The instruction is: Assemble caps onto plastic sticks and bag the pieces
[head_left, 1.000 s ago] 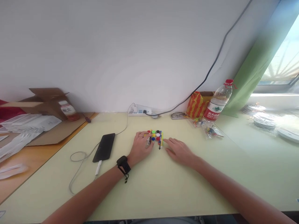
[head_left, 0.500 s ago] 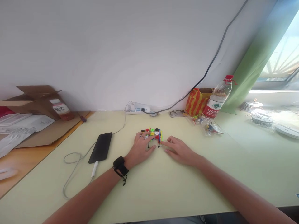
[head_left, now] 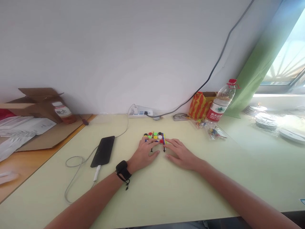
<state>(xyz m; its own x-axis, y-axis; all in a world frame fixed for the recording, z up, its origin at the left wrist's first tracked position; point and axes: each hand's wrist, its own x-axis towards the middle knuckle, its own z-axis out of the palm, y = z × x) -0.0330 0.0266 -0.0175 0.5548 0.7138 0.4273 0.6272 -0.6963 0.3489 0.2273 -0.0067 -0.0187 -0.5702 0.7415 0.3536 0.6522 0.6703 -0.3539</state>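
Standing near the rear edge of the worktop point(head_left: 152, 197), right of its middle, a red-capped clear bottle point(head_left: 216, 109) bears a red and white label (its fill level is hard to read). Beside it sits a striped bag point(head_left: 199, 105), contents hidden. In front of the bottle lies a clear packet point(head_left: 215, 132) containing small coloured pieces. Beyond the worktop's left edge, a white-capped bottle point(head_left: 64, 113) holds reddish-brown contents.

The cluster of coloured discs point(head_left: 155, 137) rests between the rear and front edges, nearer the rear. Left hand point(head_left: 143, 155): fingers moderately spread over the cluster's near-left part, thumb well apart from the index finger. Right hand point(head_left: 182, 154): fingers slightly spread, fingertips at the cluster's right side, thumb apart; firm contact cannot be confirmed.
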